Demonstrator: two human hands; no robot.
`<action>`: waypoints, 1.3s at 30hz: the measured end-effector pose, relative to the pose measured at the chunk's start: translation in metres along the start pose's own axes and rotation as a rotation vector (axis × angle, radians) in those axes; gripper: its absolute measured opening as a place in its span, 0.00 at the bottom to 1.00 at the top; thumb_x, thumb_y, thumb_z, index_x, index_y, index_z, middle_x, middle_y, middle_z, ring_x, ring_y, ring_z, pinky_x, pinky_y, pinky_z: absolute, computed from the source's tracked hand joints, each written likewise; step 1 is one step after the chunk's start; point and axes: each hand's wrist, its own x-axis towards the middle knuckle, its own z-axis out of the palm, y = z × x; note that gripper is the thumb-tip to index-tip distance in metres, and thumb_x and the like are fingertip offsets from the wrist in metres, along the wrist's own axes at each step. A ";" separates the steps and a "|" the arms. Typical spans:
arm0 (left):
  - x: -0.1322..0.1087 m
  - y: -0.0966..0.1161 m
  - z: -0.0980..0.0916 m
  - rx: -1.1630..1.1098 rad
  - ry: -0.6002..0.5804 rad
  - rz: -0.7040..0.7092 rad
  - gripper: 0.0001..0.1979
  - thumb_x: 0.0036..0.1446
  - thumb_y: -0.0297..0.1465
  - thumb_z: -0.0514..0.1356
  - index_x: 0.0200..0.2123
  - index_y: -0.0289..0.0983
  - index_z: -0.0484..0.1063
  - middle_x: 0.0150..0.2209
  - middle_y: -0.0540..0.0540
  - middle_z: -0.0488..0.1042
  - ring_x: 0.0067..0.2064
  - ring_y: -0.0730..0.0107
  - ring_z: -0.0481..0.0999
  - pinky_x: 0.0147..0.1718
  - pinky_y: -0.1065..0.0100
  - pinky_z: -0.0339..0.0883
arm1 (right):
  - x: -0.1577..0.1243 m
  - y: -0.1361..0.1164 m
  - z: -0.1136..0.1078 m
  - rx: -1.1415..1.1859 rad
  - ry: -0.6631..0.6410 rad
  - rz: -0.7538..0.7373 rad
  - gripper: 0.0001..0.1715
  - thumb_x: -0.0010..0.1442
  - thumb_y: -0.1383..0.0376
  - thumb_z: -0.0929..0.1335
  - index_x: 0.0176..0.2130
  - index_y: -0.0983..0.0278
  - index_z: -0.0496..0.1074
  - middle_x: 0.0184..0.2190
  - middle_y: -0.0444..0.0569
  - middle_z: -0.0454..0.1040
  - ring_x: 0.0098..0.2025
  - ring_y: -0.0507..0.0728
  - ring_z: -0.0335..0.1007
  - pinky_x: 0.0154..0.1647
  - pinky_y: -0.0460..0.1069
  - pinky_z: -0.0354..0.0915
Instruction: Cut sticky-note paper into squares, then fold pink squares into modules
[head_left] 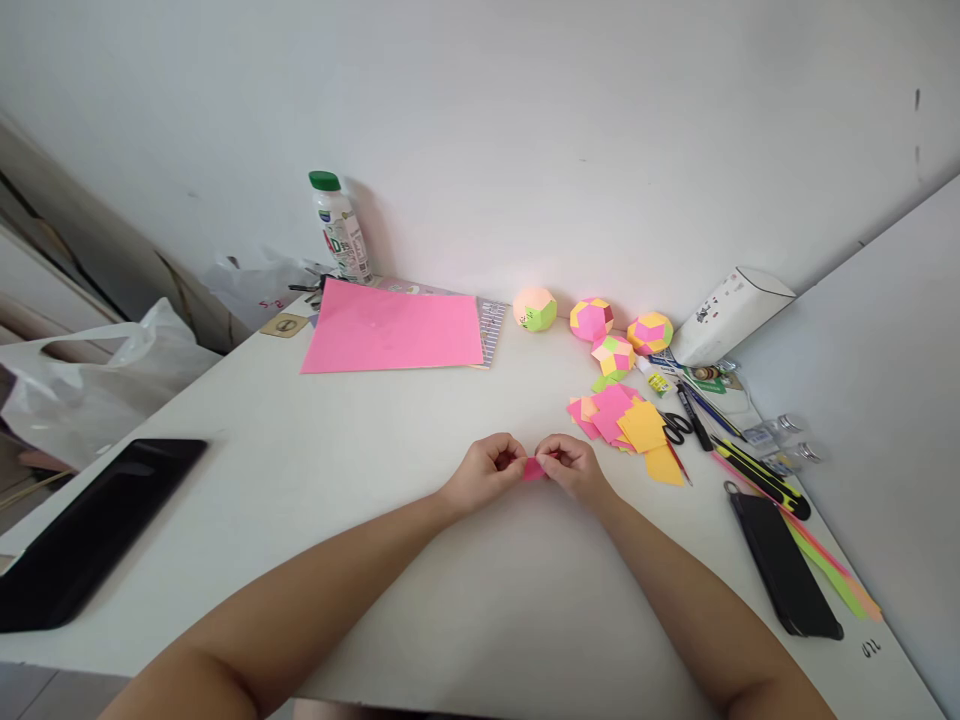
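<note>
Between my two hands is a small piece of pink paper (533, 469), held just above or on the white table. My left hand (491, 470) pinches its left edge between thumb and fingers. On the other side, my right hand (574, 465) grips the right edge the same way. Fingers cover part of the paper, so its full shape is hidden. Right of my right hand lies a loose pile of pink, orange and yellow paper pieces (616, 412). Black-handled scissors (676, 427) rest against that pile.
Several folded paper balls (591, 319) stand along the wall. Pink sheets (394, 330) lie back left, beside a green-capped bottle (341, 228). A box cutter (761, 478), a black phone-like case (784, 560) and pens line the right edge. A black flat object (97, 530) lies left.
</note>
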 end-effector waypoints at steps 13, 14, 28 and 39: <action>0.001 -0.002 0.000 0.013 -0.026 -0.002 0.07 0.50 0.33 0.58 0.26 0.36 0.65 0.21 0.55 0.62 0.22 0.80 0.57 0.21 0.75 0.53 | -0.001 -0.006 0.003 -0.118 -0.012 -0.013 0.03 0.52 0.66 0.66 0.27 0.63 0.69 0.25 0.43 0.67 0.26 0.50 0.58 0.27 0.47 0.57; 0.001 -0.001 0.000 0.020 -0.028 0.001 0.07 0.50 0.33 0.58 0.26 0.36 0.65 0.21 0.55 0.62 0.22 0.80 0.57 0.20 0.75 0.53 | -0.001 -0.007 0.004 -0.124 -0.002 -0.008 0.03 0.51 0.66 0.66 0.27 0.63 0.69 0.25 0.43 0.67 0.26 0.50 0.58 0.27 0.47 0.57; 0.004 -0.003 -0.005 -0.209 0.054 -0.051 0.08 0.48 0.34 0.60 0.26 0.36 0.63 0.24 0.53 0.64 0.25 0.78 0.62 0.24 0.74 0.56 | 0.006 0.010 -0.007 0.267 0.295 0.067 0.08 0.52 0.63 0.66 0.24 0.62 0.64 0.20 0.40 0.67 0.14 0.46 0.55 0.13 0.44 0.51; 0.004 -0.005 -0.005 -0.197 -0.032 -0.027 0.08 0.51 0.35 0.59 0.29 0.36 0.65 0.26 0.53 0.65 0.26 0.77 0.63 0.25 0.73 0.57 | 0.000 -0.006 0.000 -0.004 0.025 0.043 0.13 0.54 0.56 0.69 0.28 0.63 0.71 0.21 0.42 0.65 0.23 0.50 0.58 0.23 0.47 0.57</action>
